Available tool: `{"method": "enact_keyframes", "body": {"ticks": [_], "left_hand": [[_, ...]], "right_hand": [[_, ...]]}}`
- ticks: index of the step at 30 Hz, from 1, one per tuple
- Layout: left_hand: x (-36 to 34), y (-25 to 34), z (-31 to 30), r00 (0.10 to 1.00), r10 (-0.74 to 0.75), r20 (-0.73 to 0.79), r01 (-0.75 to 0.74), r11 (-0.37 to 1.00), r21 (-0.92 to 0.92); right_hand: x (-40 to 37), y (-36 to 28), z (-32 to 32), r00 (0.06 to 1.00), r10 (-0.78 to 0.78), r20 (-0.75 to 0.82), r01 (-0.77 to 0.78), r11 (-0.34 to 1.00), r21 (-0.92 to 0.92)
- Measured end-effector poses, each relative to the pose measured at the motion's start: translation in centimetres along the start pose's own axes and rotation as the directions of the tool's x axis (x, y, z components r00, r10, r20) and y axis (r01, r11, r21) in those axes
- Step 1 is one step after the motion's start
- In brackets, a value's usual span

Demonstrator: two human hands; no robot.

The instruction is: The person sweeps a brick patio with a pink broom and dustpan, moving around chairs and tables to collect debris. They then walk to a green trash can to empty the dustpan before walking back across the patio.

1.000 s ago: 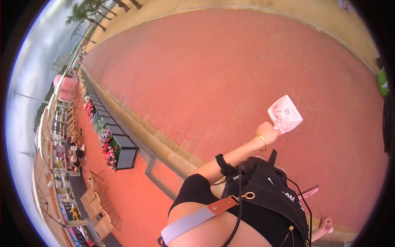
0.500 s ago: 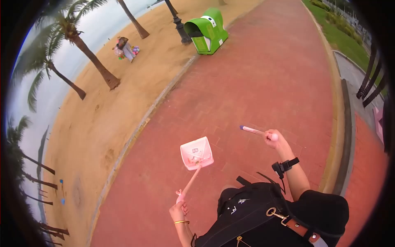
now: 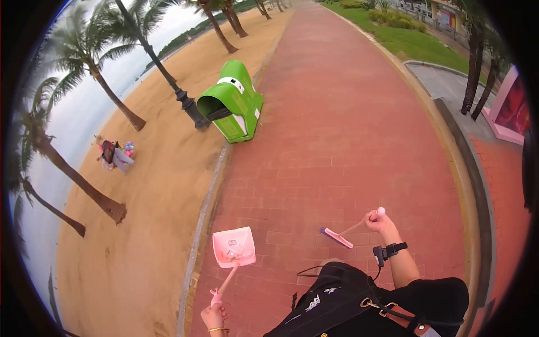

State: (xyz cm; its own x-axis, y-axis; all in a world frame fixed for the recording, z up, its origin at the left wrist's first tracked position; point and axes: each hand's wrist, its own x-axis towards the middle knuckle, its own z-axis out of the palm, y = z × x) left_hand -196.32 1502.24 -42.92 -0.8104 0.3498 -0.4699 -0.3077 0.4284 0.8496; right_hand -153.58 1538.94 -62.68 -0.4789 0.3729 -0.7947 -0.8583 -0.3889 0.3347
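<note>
My left hand [image 3: 214,315], at the lower left, is closed around the handle of a pink dustpan [image 3: 233,247]. The pan points ahead of me over the red paving, and a few small bits lie in it. My right hand [image 3: 380,221] grips the thin handle of a small pink broom [image 3: 338,238] near its round end knob. The broom's head, with dark blue bristles, hangs over the paving to the left of that hand, apart from the dustpan. A black strap with a small device circles my right wrist.
A green bin [image 3: 233,104] stands ahead at the walkway's left kerb, beside a dark lamp post [image 3: 185,101]. Palms rise from the sand at left, where a person [image 3: 114,155] carries colourful things. A yellow kerb [image 3: 446,149] edges the red walkway [image 3: 331,112] on the right.
The bin appears nearer and lower as the view tilts up. The dustpan sits lower and further left. The broom has turned, so its head now shows broadside.
</note>
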Motion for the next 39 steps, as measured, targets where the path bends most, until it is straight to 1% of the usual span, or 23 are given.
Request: {"method": "enact_keyframes", "body": {"ticks": [2,4,5,6,7,8,9,10,11,13,14,17,20,21,22,24,26,28,29,30,31,34,39], "left_hand": [[8.2,5.2,1.2,0.998,0.032,0.053,-0.034,0.999,0.034],[15.8,10.3,4.7,0.992,0.066,0.109,-0.071,0.997,0.038],[19.1,12.8,6.7,0.985,0.099,0.142,-0.105,0.994,0.037],[24.7,14.3,3.6,0.978,0.126,0.163,-0.132,0.991,0.023],[27.9,16.9,5.0,0.979,0.121,0.162,-0.126,0.992,0.019],[30.0,19.8,6.9,0.974,0.126,0.188,-0.134,0.991,0.03],[31.9,22.4,8.3,0.968,0.138,0.212,-0.147,0.989,0.028],[33.9,25.2,9.4,0.969,0.149,0.198,-0.157,0.987,0.025],[35.9,28.1,10.5,0.959,0.165,0.23,-0.163,0.986,-0.029],[41.7,33.7,12.2,0.95,0.171,0.26,-0.157,0.985,-0.076],[44.0,36.5,12.7,0.942,0.19,0.278,-0.179,0.982,-0.065],[49.2,43.5,16.3,0.913,0.226,0.339,-0.225,0.973,-0.043],[57.2,49.2,20.7,0.879,0.249,0.406,-0.271,0.963,-0.005],[60.8,51.4,21.9,0.866,0.234,0.443,-0.259,0.966,-0.003],[64.1,53.3,22.2,0.851,0.219,0.477,-0.248,0.969,-0.002],[68.6,56.7,24.9,0.83,0.193,0.524,-0.226,0.974,-0.002],[73.5,59.7,27.9,0.822,0.161,0.547,-0.206,0.978,0.021],[77.6,62.6,30.0,0.836,0.147,0.529,-0.206,0.977,0.055],[79.0,63.6,30.1,0.833,0.141,0.535,-0.2,0.978,0.053],[79.4,64.3,30.3,0.851,0.096,0.516,-0.165,0.982,0.089],[79.4,65.1,30.7,0.84,0.106,0.532,-0.193,0.975,0.11],[85.2,69.1,33.2,0.822,0.098,0.561,-0.229,0.959,0.167],[89.1,73.5,35.7,0.811,0.09,0.577,-0.223,0.961,0.164]], "right_hand": [[0.8,-1.8,1.6,0.995,0.032,0.097,-0.04,0.995,0.086],[0.5,-3.6,4.0,0.967,0.2,0.16,-0.235,0.94,0.246],[2.0,-4.5,5.2,0.967,0.191,0.168,-0.23,0.94,0.253],[5.0,-0.2,4.6,0.994,0.072,0.077,-0.088,0.971,0.223],[6.9,-0.3,6.1,0.999,-0.052,-0.014,0.053,0.982,0.183],[9.1,-1.1,7.6,0.999,-0.047,-0.019,0.049,0.983,0.175],[11.8,-1.7,9.4,0.964,-0.251,0.085,0.248,0.968,0.041],[14.4,-0.5,11.9,0.883,-0.417,0.215,0.437,0.897,-0.057],[17.1,0.6,15.2,0.887,-0.405,0.223,0.427,0.903,-0.057],[21.6,6.4,23.4,0.792,-0.601,0.11,0.61,0.77,-0.186],[24.2,6.9,25.6,0.788,-0.606,0.11,0.615,0.766,-0.188],[33.6,5.1,32.6,0.719,-0.674,0.167,0.678,0.629,-0.38],[34.4,8.5,40.9,0.631,-0.767,0.114,0.74,0.552,-0.386],[35.2,8.6,43.1,0.643,-0.754,0.134,0.762,0.612,-0.214],[34.2,11.6,44.9,0.646,-0.751,0.138,0.762,0.623,-0.18],[33.7,12.9,46.3,0.673,-0.684,0.281,0.691,0.717,0.09],[36.0,10.6,45.4,0.614,-0.675,0.408,0.717,0.693,0.068],[38.9,7.8,43.5,0.486,-0.573,0.66,0.766,0.642,-0.006],[38.5,10.0,43.7,0.528,-0.569,0.631,0.756,0.653,-0.043],[35.8,13.7,45.5,0.699,-0.516,0.494,0.579,0.815,0.032],[34.2,16.1,46.4,0.835,-0.416,0.36,0.386,0.909,0.157],[37.9,18.9,49.2,0.857,-0.352,0.377,0.31,0.936,0.169],[44.2,19.4,52.9,0.915,-0.325,0.238,0.289,0.941,0.175]]}}
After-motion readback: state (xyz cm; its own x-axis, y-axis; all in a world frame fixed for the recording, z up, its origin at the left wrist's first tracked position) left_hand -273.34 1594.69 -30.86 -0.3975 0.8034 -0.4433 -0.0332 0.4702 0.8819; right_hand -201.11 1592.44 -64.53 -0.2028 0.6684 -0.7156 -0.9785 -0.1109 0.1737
